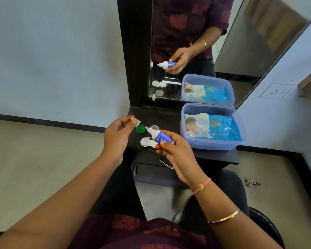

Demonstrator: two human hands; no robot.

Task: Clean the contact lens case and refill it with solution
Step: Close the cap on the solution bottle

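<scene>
Solution bottle (162, 138) sits clamped in your right hand (174, 150), nozzle tipped toward ten o'clock, thumb and fingers wrapped round the blue label. Its small cap (134, 120) is pinched between the fingers of your left hand (118, 135), just above the green lid (140, 129).

Contact lens case (147, 142) lies open on the surface (214, 155), white, directly under the bottle's shoulder and partly hidden by it. A clear lid (154, 127) rests at twelve o'clock from the case, just beside the green one.

Handling, as a judgement: the bottle looks light and soft-walled, so squeeze at mid-body gently or it will squirt. The case is light rigid plastic and will likely skate on the smooth top; pin its bridge with a finger when filling. Wet lids may turn slippery.

Dark narrow surface, mirror (205, 51) at twelve o'clock, lidded blue plastic box (212, 144) of wipes at three o'clock. Pale walls, wall socket (276, 91) far right, tiled floor below.
</scene>
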